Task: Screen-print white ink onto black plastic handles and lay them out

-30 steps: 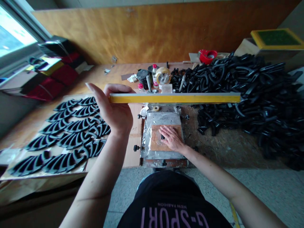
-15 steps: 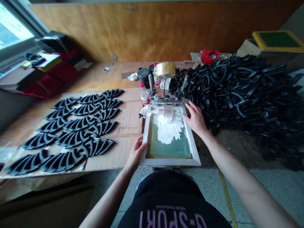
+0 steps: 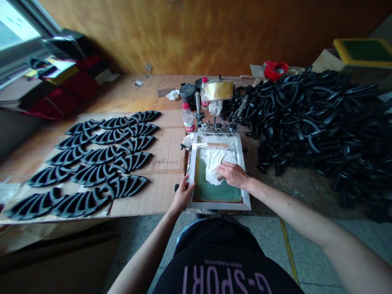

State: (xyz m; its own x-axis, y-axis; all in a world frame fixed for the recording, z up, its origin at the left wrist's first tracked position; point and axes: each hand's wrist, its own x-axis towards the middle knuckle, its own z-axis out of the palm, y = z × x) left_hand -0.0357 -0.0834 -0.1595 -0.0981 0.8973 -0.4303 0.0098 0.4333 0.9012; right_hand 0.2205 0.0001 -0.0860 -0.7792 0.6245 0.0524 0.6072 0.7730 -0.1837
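A screen printing frame (image 3: pixel 246 199) with a pale rim and green mesh lies in front of me, hinged to a metal clamp (image 3: pixel 216 127) at its back. White ink (image 3: pixel 225 156) is smeared thickly over the middle of the mesh. At the frame's left rim, my left hand (image 3: pixel 183 194) is closed, thumb on top. Over the ink, my right hand (image 3: pixel 234 174) grips a small squeegee (image 3: pixel 218 174), mostly hidden by the fingers and coated white. A thin brown strip (image 3: pixel 218 145) lies across the mesh near the back.
Rows of black curved ribbed parts (image 3: pixel 81 201) lie on cardboard (image 3: pixel 165 190) at the left. A big heap of black parts (image 3: pixel 306 118) fills the right. Behind the frame stand red-capped bottles (image 3: pixel 188 119), a dark tub (image 3: pixel 188 94) and a tape roll (image 3: pixel 219 90). A red tape dispenser (image 3: pixel 275 71) sits farther back.
My right hand has moved from the frame's right rim onto the ink and taken hold of the squeegee. The frame looks lower and smaller in view. My left hand stays at the left rim.
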